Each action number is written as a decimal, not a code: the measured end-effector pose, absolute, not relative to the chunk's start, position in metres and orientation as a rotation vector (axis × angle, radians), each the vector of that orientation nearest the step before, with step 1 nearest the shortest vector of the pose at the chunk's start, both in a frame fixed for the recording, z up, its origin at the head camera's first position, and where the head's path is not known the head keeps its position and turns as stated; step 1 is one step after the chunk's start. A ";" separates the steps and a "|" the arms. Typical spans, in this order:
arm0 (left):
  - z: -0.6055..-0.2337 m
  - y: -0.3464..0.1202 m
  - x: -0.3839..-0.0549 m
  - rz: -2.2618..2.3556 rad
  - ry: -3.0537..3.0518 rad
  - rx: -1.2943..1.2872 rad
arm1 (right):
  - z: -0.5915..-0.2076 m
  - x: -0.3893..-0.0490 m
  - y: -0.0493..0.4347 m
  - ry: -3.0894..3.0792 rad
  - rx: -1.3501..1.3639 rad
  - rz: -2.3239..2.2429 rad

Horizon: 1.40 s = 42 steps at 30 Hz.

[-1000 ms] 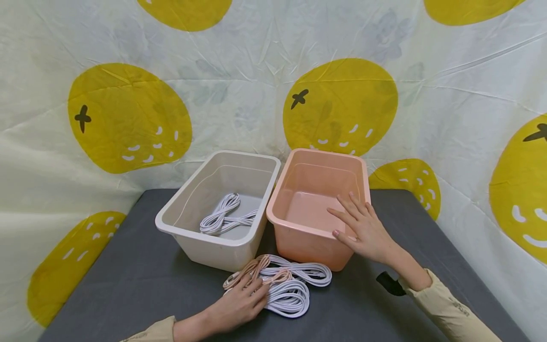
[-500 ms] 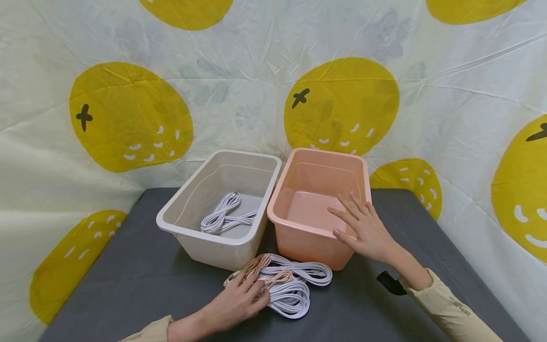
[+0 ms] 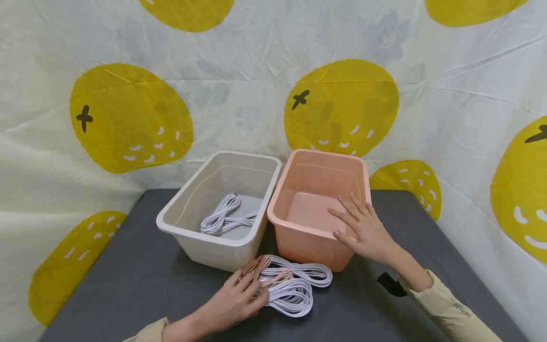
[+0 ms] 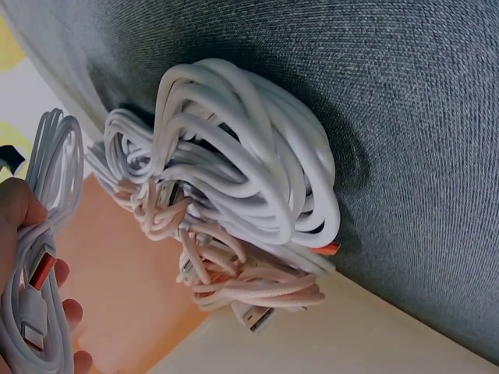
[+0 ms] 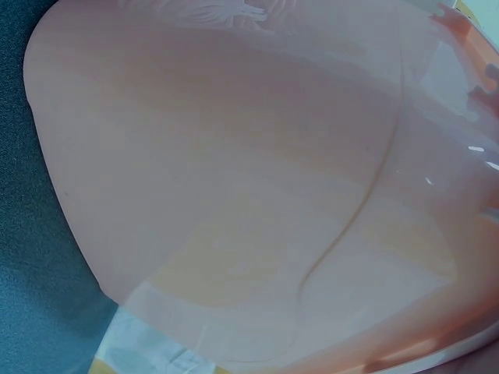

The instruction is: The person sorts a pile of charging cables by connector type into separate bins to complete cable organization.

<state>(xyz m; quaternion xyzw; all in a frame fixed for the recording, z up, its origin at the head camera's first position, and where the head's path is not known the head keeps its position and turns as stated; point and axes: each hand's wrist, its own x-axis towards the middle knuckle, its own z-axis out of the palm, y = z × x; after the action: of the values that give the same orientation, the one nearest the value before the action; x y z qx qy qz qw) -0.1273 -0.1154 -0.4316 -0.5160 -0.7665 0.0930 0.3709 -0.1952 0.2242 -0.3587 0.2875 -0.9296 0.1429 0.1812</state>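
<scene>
In the head view my left hand (image 3: 235,301) is at the cable pile, fingers bent. The left wrist view shows it gripping a coiled white charging cable (image 4: 58,167) with orange-tongued USB plugs. Beside that cable lie another white coil (image 4: 249,156), a smaller white coil (image 4: 129,148) behind it, and two peach cables, one (image 4: 257,284) nearer the cream bin. My right hand (image 3: 365,232) spreads its fingers over the near right rim of the pink bin (image 3: 314,230). Its fingers do not show clearly in the right wrist view, where the bin wall fills most of the frame.
A cream bin (image 3: 205,237) stands left of the pink one, with white coiled cable (image 3: 222,218) inside. Both bins sit on a dark grey table (image 3: 128,285). A patterned cloth (image 3: 239,114) hangs behind. A black band (image 3: 391,284) is at my right wrist.
My left hand has drawn back slightly to the left, its fingers bending more. The front white coil has shifted a little to the right. The right hand and bins have stayed put.
</scene>
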 end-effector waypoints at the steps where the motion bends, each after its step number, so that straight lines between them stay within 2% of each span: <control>1: -0.431 -0.116 -0.127 0.229 -1.954 -1.319 | -0.359 -0.195 0.224 -2.625 0.810 0.402; 16: -0.417 -0.117 -0.124 0.220 -1.870 -1.245 | -0.360 -0.195 0.225 -2.615 0.820 0.417; 42: -0.352 -0.128 -0.126 0.150 -1.818 -1.081 | -0.361 -0.195 0.225 -2.593 0.813 0.407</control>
<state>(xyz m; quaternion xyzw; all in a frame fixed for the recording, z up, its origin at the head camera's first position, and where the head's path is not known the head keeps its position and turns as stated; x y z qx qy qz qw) -0.1261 -0.1281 -0.3517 -0.4448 -0.7479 0.0617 0.4889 -0.1946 0.2252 -0.3610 0.2901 -0.9254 0.1454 0.1958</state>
